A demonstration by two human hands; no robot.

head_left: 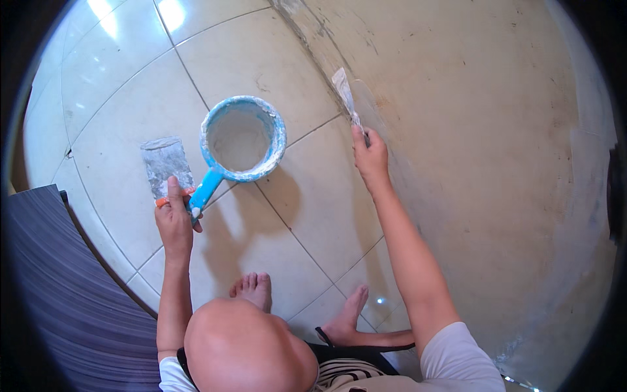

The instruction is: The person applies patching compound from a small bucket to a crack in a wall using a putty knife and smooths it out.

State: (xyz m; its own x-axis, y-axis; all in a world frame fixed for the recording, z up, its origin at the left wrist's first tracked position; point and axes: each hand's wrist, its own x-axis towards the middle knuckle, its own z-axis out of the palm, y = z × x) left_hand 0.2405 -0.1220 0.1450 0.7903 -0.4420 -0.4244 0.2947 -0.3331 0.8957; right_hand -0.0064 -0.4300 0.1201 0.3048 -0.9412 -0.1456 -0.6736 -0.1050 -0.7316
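My left hand (174, 225) is closed round the handle of a blue plastic dipper (208, 187) together with a wide scraper (167, 163). The scraper has an orange edge by the grip, and its grey blade is smeared with pale paste. White paste crusts the dipper's rim, and a pale greyish paste or liquid shows inside. Out to the right, my right hand (371, 157) grips a putty knife (343, 91) coated with pale paste. Its blade points away from me, close to the beige wall's base; whether it touches the wall I cannot tell.
Pale floor tiles (307, 196) spread under the dipper. A beige wall (483, 130) with smears and scratches fills the right side. At the lower left stands a dark, streaked panel (78, 294). My bare feet (253, 291) and bent knee (245, 346) are below.
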